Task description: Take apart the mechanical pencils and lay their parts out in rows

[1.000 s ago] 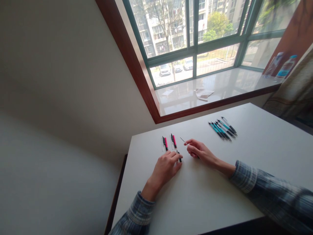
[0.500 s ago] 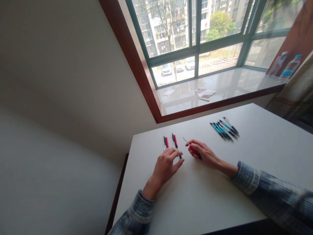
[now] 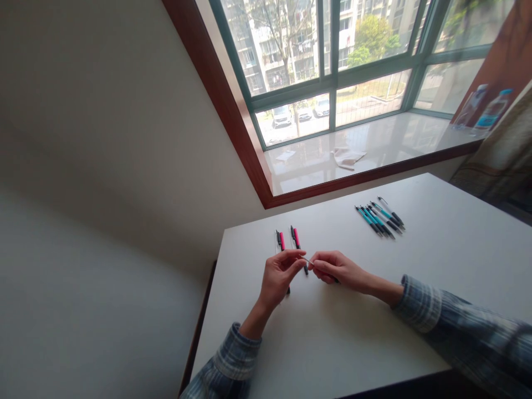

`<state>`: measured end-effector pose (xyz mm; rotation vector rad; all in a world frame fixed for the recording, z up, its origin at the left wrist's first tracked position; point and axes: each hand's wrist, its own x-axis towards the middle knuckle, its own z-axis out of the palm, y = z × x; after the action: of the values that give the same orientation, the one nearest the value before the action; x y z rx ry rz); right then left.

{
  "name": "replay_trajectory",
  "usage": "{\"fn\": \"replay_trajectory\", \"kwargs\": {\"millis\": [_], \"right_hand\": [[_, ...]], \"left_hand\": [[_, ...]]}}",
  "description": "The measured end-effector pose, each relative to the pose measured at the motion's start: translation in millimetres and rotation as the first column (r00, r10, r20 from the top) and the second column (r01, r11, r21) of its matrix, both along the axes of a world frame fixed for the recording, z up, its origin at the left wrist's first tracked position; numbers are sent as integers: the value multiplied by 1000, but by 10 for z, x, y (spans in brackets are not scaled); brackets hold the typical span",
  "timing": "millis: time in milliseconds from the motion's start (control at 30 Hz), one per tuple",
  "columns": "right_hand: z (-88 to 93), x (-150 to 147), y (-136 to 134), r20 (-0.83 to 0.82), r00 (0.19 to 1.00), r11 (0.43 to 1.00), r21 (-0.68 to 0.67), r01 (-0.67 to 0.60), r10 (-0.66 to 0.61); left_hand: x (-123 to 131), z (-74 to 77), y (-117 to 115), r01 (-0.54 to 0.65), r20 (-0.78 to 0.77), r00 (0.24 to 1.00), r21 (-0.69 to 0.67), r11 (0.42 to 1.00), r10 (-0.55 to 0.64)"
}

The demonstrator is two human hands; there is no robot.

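Note:
My left hand (image 3: 277, 277) is closed in a pinch on the tip of a thin light rod (image 3: 308, 260) that looks like a pen refill. The rod's other end runs into my right hand (image 3: 338, 270), closed around a pen whose body is mostly hidden by the fingers; a dark end (image 3: 336, 280) shows below them. Under and beside my left hand lie two pink-and-black items, a left pen (image 3: 281, 240) and a right pen (image 3: 296, 237), both partly covered by the fingers.
Several teal, clear and black pens (image 3: 379, 219) lie in a row at the back right of the white table (image 3: 353, 343). Behind it, the window sill (image 3: 382, 138) holds a cloth (image 3: 348, 158) and plastic bottles (image 3: 492, 113). A wall (image 3: 124, 194) borders the left.
My left hand has turned and lifted off the pen by its fingertips to pinch the rod's tip. My right hand has shifted slightly left, bringing the rod to it.

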<state>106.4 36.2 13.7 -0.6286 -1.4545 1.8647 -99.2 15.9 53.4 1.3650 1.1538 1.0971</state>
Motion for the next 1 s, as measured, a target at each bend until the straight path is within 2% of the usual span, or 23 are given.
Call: {"fn": "replay_trajectory", "kwargs": {"millis": [133, 300, 367, 500, 633, 733, 800, 867, 1000], "right_hand": [[1, -6, -2, 12, 1000, 1000, 21, 6, -6], [5, -15, -4, 26, 1000, 1000, 21, 9, -10], [0, -16, -3, 39, 999, 1000, 26, 8, -9], [-29, -9, 5, 64, 998, 999, 48, 4, -7], [-44, 6, 16, 117, 993, 998, 68, 16, -24], [-7, 23, 15, 199, 973, 982, 166, 87, -120], [36, 39, 10, 241, 934, 935, 303, 184, -262], [74, 61, 5, 238, 887, 859, 437, 266, -396], [92, 103, 0, 180, 832, 707, 637, 308, -525]], "left_hand": [[26, -15, -2, -35, 5, 999, -17, 999, 35], [40, -26, 1, 35, 38, 999, -23, 999, -35], [33, -12, 5, 25, 15, 1000, -2, 1000, -25], [-37, 21, 53, -99, 21, 995, 76, 992, 97], [-161, 21, 147, -277, 148, 954, 100, 956, 261], [-232, 17, 200, -360, 219, 916, 76, 930, 337], [-256, 21, 216, -386, 219, 906, 70, 920, 363], [-261, 27, 221, -387, 209, 906, 60, 920, 368], [-234, 27, 218, -353, 232, 909, -6, 935, 345]]}}
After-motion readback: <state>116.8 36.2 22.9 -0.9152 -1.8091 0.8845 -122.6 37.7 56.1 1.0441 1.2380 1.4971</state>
